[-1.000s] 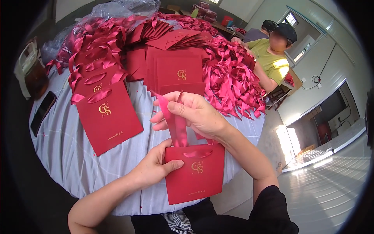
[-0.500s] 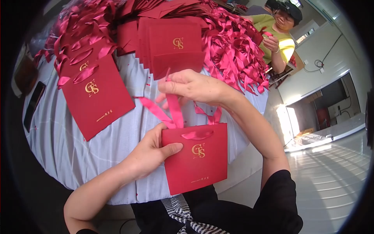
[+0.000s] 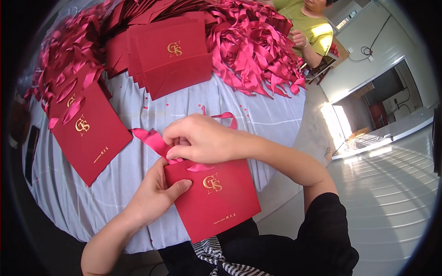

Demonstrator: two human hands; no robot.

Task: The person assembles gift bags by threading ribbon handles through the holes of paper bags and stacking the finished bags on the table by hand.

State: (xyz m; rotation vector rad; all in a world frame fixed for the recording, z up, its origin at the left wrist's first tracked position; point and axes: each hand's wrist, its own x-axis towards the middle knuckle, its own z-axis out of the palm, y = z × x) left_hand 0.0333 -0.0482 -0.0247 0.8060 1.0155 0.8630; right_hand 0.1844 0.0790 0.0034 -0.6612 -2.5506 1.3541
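Note:
A small red paper gift bag (image 3: 232,200) with gold print tilts in front of me at the table's near edge. My left hand (image 3: 152,191) grips its upper left corner, thumb on the front and fingers behind. Just over the bag's top edge, my right hand (image 3: 202,140) is closed in a pinch at a pink satin ribbon (image 3: 151,139), whose end sticks out to the left. Its fingertips partly hide where the ribbon meets the bag. Another ribbon loop (image 3: 228,118) rises behind my right wrist.
Finished-looking red bags with ribbon handles (image 3: 92,138) overlap at the left. Flat red bags (image 3: 177,69) are stacked at the back, beside a heap of pink ribbons (image 3: 258,50). A dark phone (image 3: 32,154) lies at the left edge. A person in yellow-green (image 3: 301,27) works across the table.
My right hand has come down from above the bag to its top edge, bringing the ribbon lower. My left hand keeps its grip. The whole view has shifted a little.

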